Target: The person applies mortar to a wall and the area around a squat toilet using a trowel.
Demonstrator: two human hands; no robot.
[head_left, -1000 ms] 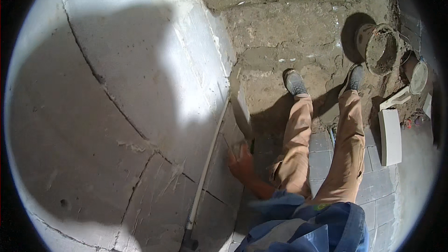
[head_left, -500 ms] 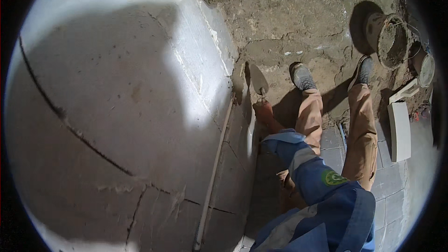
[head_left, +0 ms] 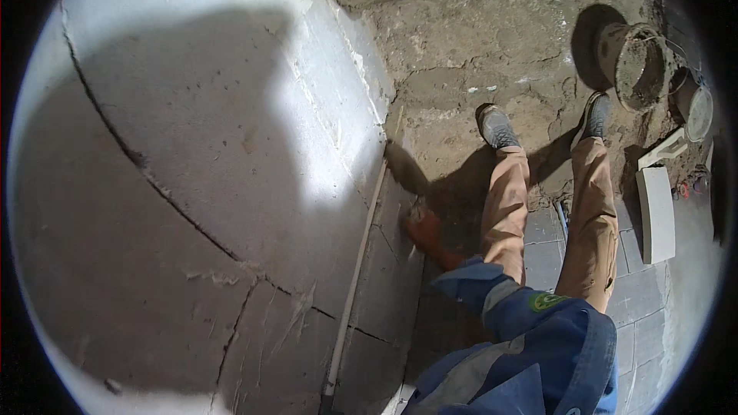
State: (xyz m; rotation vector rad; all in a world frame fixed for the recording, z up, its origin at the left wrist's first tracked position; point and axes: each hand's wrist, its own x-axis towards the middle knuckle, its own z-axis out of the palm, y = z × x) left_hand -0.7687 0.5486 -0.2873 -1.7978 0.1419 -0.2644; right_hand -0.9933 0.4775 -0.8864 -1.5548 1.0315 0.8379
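Note:
My right hand [head_left: 423,229], at the end of a blue sleeve with a pale band, is closed on a trowel [head_left: 417,207] beside the low wall face. Only a small part of the trowel shows above my fingers; its blade is hard to make out in the shadow. The hand is close to the grey wall [head_left: 377,261], below a long pale strip [head_left: 361,265] that runs along it. I cannot tell whether the trowel touches the wall. My left hand is out of sight.
My shoes [head_left: 498,126] stand on rough, earthy ground. To the right are a dirty bucket [head_left: 607,54], a smaller bucket [head_left: 698,115] and a pale float-like board [head_left: 656,215] beside a pale handle [head_left: 663,147]. Dark cracks [head_left: 138,157] cross the large grey surface at left.
My right hand has come nearer and slightly left, toward the wall. The trowel blade, seen broad and flat before, is now mostly lost from view.

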